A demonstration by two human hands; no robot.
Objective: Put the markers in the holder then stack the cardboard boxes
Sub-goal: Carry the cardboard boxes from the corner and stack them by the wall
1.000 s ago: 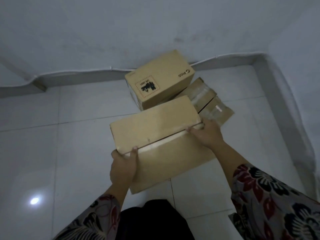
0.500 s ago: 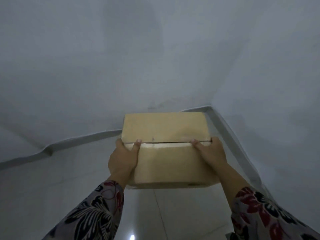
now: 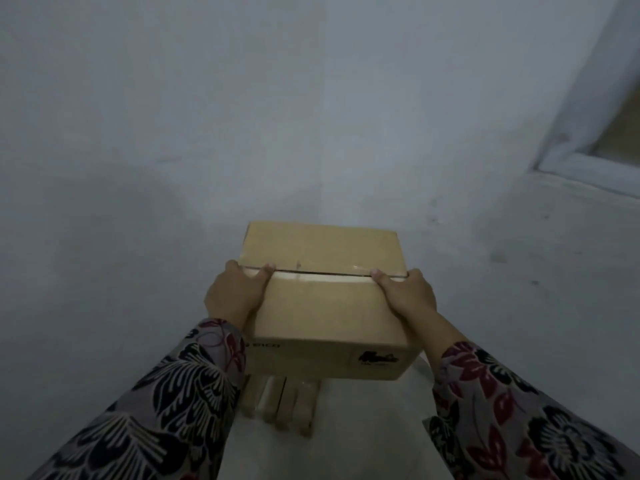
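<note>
I hold a plain brown cardboard box [image 3: 322,306] between both hands, its top flap seam running across. My left hand [image 3: 235,296] grips its left side with the thumb on the seam, and my right hand [image 3: 407,294] grips its right side the same way. Directly under its near edge shows a second cardboard box [image 3: 311,360] with black print and a logo; whether the two boxes touch I cannot tell. A flat, taped cardboard piece [image 3: 280,403] lies on the floor below them. No markers or holder are in view.
The boxes are in a corner where two pale walls [image 3: 173,150] meet. A white window frame [image 3: 585,143] is on the right wall. Pale tiled floor [image 3: 363,427] lies below the boxes.
I lifted the plain box off the floor and carried it forward towards the corner. It is now over the printed box, and my view has tilted up to the walls.
</note>
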